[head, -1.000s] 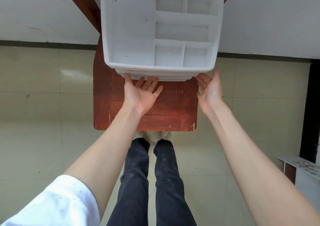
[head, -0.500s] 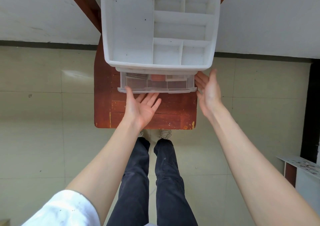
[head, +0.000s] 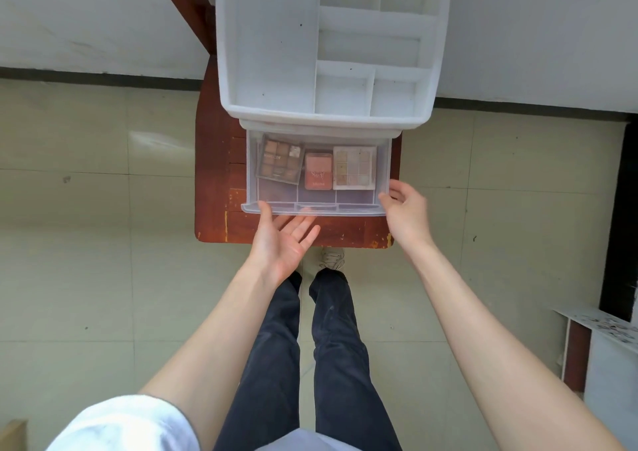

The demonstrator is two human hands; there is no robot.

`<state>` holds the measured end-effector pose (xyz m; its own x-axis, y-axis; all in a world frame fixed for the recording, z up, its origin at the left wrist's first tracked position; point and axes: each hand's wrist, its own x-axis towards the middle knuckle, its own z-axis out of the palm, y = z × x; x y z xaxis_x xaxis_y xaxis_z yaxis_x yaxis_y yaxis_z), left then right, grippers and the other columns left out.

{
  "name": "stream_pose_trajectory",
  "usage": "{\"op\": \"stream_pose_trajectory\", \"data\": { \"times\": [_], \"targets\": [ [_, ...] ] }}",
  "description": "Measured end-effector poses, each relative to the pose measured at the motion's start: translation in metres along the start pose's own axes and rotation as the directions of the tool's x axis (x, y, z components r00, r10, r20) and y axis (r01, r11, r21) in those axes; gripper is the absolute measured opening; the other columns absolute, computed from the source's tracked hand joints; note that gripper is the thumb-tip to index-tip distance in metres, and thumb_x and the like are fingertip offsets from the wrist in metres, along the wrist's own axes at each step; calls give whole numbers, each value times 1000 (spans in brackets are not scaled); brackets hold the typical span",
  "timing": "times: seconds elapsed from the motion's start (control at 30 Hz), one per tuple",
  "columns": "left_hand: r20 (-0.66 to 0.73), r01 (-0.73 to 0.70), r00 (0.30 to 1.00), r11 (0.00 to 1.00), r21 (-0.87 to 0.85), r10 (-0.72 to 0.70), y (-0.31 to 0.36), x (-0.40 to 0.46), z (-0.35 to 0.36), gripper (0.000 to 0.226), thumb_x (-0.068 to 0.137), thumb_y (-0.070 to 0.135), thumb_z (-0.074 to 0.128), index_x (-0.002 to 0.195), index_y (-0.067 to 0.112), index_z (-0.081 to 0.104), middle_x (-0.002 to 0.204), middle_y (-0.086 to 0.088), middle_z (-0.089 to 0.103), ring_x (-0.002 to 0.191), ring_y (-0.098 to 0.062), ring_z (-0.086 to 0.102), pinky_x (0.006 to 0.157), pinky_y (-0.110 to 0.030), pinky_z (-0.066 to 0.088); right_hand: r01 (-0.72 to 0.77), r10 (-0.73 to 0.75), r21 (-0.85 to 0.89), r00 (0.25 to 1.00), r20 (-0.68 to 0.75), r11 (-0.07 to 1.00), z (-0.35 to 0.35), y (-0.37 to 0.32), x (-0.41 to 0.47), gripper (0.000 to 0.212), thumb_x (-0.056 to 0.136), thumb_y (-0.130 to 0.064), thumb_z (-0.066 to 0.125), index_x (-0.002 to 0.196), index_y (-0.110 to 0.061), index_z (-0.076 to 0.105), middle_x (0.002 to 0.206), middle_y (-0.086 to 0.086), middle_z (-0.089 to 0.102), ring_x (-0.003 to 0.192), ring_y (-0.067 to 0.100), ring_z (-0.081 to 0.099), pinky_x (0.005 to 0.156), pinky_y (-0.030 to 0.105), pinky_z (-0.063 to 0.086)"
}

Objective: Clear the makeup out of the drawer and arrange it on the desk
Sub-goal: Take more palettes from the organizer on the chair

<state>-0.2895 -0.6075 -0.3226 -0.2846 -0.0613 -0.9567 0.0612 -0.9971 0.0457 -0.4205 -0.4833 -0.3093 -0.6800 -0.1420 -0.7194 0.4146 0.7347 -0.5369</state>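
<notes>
The drawer (head: 316,188) now stands well out from under the white organiser (head: 276,53) — half a second ago only a narrow strip of it showed, and a second ago it was shut. That opens the makeup to me for the first time, so the clearing can begin.

I see three palettes lying flat in the drawer, all toward its back. The dark palette (head: 279,159) sits at the left of the drawer, tilted a little and propped on something I cannot make out. The pink compact (head: 318,171) lies in the middle, just beside the pale palette (head: 355,167) at the drawer's right. The front part of the drawer shows only its dividers.

My left hand (head: 281,240) is palm up at the drawer's front lip, fingers spread and straight, thumb touching the lip's left part. My right hand (head: 407,209) is at the drawer's front right corner, fingers loosely bent near the wall; I cannot tell whether they grip it.

The drawer overhangs much of the desk (head: 214,174), so I judge bare wood is left mostly to its left and along its front edge — nothing has been set out there yet.
</notes>
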Motion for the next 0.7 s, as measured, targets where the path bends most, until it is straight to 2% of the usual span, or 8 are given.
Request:
{"op": "stream_pose_trajectory", "data": {
  "times": [0.17, 0.23, 0.3, 0.33, 0.4, 0.47, 0.57, 0.7],
  "targets": [
    [-45, 10, 999, 999, 35, -8, 4, 5, 0, 66, 96, 51, 28, 143, 5, 22, 136, -20, 47, 123, -31, 51, 97, -43, 44, -33, 33, -33, 999, -27, 999, 8, 4, 5, 34, 94, -10, 49, 128, -8, 51, 124, 9, 59, 101, 11, 53, 101, 36, 44],
    [-50, 39, 998, 993, 108, -34, 7, 3, -1, 66, 97, 51, 27, 141, 3, 27, 135, -19, 49, 121, -30, 52, 96, -42, 45, -22, 20, -42, 998, -57, 999, 9, 4, 6, 36, 94, -11, 50, 130, -8, 49, 126, 8, 57, 108, 15, 54, 102, 34, 42],
    [-90, 112, 992, 922, 371, -84, 10, -6, 0, 60, 98, 49, 28, 134, 2, 39, 126, -17, 57, 114, -28, 57, 89, -38, 49, 66, -91, -136, 978, -186, 988, 10, 4, 4, 37, 93, -10, 50, 130, -7, 49, 127, 8, 55, 115, 18, 51, 101, 24, 35],
    [-121, 118, 991, 813, 570, -58, 11, -13, 2, 53, 98, 45, 31, 127, 2, 47, 118, -14, 62, 106, -26, 62, 84, -35, 52, 149, -202, -215, 946, -252, 965, 11, 4, 1, 34, 92, -8, 49, 127, -6, 51, 124, 8, 54, 115, 20, 50, 97, 21, 32],
    [-73, -5, 986, 466, 885, 151, 15, -22, 8, 38, 98, 34, 41, 116, 4, 57, 101, -6, 68, 90, -19, 67, 79, -29, 53, 341, -447, -365, 855, -263, 866, 13, 1, -2, 29, 91, -4, 48, 118, -1, 57, 114, 13, 56, 109, 26, 51, 92, 21, 32],
    [186, -226, 887, 47, 973, 422, 22, -22, 15, 28, 96, 22, 45, 115, 8, 60, 98, 2, 66, 89, -15, 64, 82, -22, 47, 466, -570, -469, 816, -102, 750, 17, -3, 0, 28, 91, -2, 47, 117, 3, 58, 112, 17, 57, 108, 30, 51, 91, 24, 33],
    [592, -347, 663, -512, 786, 459, 38, -8, 26, 31, 93, 5, 43, 120, 8, 58, 118, -6, 59, 108, -24, 55, 88, -28, 40, 502, -514, -618, 839, 179, 605, 27, -11, 12, 43, 92, -1, 46, 135, 0, 43, 134, 16, 45, 126, 30, 40, 103, 35, 34],
    [708, -192, 658, -851, 489, 258, 51, 27, 33, 60, 81, -6, 50, 138, 5, 36, 144, -15, 33, 135, -34, 27, 107, -42, 31, 471, -436, -742, 860, 265, 477, 39, -23, 30, 72, 84, 4, 54, 146, 0, 18, 152, 16, 21, 144, 30, 14, 116, 38, 21]
  ]
}}
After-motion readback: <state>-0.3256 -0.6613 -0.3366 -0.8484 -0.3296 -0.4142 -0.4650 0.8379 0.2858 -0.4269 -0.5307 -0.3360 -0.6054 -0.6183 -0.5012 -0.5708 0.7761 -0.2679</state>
